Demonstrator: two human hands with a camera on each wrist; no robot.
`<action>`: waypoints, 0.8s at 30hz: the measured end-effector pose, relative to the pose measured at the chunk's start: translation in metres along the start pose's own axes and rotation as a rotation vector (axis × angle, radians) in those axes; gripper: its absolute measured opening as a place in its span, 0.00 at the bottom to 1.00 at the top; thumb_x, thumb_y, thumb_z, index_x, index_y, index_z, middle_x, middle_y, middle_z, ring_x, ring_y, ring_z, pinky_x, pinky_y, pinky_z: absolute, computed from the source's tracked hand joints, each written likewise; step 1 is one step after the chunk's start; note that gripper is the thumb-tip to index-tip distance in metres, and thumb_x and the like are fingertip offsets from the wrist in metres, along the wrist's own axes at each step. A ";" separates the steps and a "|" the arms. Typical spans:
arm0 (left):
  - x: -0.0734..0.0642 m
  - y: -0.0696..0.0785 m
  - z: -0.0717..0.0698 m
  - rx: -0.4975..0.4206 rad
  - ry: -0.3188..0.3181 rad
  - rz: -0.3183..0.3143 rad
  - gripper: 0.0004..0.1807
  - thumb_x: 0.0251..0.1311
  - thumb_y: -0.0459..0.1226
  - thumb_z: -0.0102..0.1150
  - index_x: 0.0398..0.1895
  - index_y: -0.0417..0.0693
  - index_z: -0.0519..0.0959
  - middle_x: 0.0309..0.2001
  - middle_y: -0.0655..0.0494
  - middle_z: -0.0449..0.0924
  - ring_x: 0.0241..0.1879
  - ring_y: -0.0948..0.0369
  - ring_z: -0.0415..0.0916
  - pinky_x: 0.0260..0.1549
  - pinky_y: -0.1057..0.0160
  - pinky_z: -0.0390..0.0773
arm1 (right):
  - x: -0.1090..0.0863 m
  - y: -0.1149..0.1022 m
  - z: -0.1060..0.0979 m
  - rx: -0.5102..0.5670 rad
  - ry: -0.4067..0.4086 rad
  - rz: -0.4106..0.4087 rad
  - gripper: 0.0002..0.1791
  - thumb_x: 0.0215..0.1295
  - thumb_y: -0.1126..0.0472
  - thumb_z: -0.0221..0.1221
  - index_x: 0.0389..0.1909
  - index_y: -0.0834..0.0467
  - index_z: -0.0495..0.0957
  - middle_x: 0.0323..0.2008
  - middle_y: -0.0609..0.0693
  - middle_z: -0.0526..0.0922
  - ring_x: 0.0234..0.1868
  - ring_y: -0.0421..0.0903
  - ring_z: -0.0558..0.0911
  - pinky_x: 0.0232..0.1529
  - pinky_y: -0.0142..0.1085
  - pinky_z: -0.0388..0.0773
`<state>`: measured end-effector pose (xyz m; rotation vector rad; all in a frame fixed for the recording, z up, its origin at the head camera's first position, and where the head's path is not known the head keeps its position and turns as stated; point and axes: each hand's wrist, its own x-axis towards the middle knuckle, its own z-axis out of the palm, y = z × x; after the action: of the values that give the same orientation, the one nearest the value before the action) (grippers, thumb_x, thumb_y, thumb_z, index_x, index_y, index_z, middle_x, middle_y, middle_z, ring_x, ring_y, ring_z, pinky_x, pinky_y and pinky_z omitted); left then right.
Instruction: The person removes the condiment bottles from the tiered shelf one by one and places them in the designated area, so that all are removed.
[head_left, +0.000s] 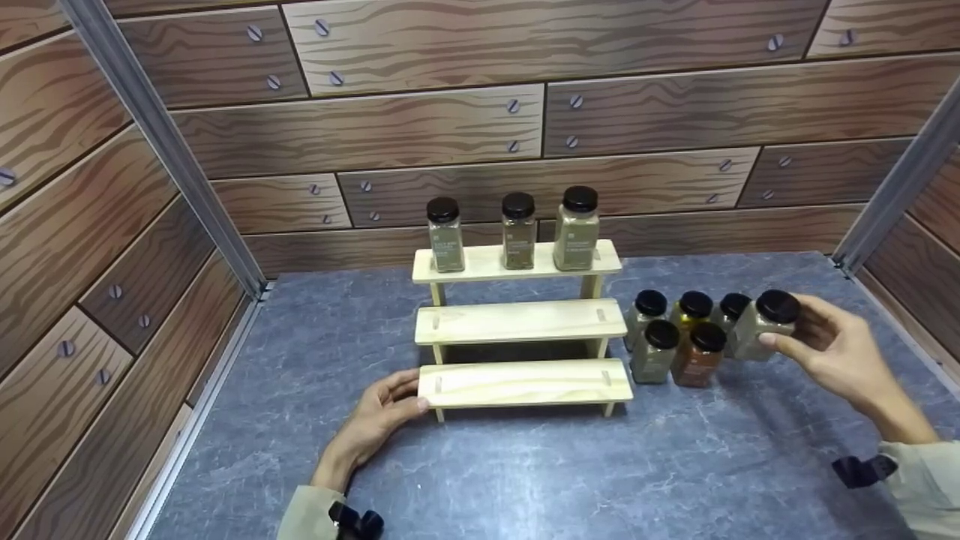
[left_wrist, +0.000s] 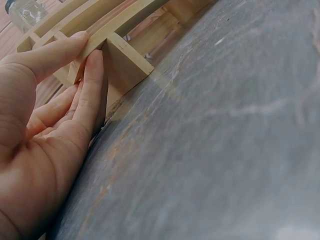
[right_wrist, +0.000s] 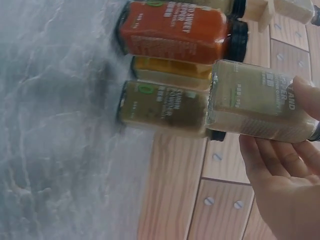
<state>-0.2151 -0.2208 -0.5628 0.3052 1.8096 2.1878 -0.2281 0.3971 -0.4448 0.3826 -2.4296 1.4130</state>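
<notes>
My right hand [head_left: 844, 349] grips a spice jar [head_left: 757, 334] with a black lid and pale grey-green contents, thumb on one side and fingers on the other. In the right wrist view this jar [right_wrist: 257, 102] is raised above the bases of the jars standing beside it. A three-step wooden rack [head_left: 525, 384] stands mid-table. At the left end of its lowest step, my left hand [head_left: 375, 416] pinches the board, thumb on top and fingers beneath, as the left wrist view shows. Three spice jars [head_left: 518, 234] stand upright along the top step.
Right of the rack, several black-lidded jars stand close together, among them a jar with red-orange powder [head_left: 699, 356] and a grey-green one [head_left: 655, 352]. Wood-patterned walls [head_left: 450, 135] enclose the grey marbled table [head_left: 300, 337] at the back and sides.
</notes>
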 end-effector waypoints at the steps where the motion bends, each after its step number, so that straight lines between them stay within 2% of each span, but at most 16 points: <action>1: 0.000 0.000 0.000 0.001 0.001 0.001 0.41 0.67 0.27 0.66 0.78 0.22 0.57 0.71 0.30 0.72 0.58 0.57 0.84 0.64 0.61 0.83 | -0.001 0.002 0.000 0.001 0.000 0.000 0.32 0.61 0.79 0.70 0.67 0.66 0.76 0.50 0.25 0.84 0.49 0.23 0.84 0.53 0.15 0.79; 14: 0.001 -0.001 0.000 0.015 0.006 0.007 0.40 0.67 0.27 0.66 0.77 0.22 0.59 0.68 0.35 0.75 0.57 0.58 0.84 0.61 0.63 0.85 | -0.010 0.023 0.013 0.087 0.006 -0.041 0.30 0.58 0.84 0.68 0.64 0.73 0.76 0.51 0.30 0.88 0.49 0.27 0.87 0.53 0.18 0.82; 24: 0.000 -0.001 0.000 0.009 0.013 -0.001 0.41 0.67 0.27 0.66 0.77 0.22 0.58 0.70 0.33 0.73 0.58 0.58 0.84 0.63 0.62 0.84 | -0.013 0.033 0.020 0.082 0.009 -0.023 0.29 0.59 0.83 0.69 0.62 0.74 0.76 0.49 0.29 0.88 0.48 0.27 0.86 0.52 0.18 0.82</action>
<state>-0.2155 -0.2207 -0.5637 0.2925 1.8260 2.1868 -0.2311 0.3968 -0.4854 0.4216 -2.3581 1.5048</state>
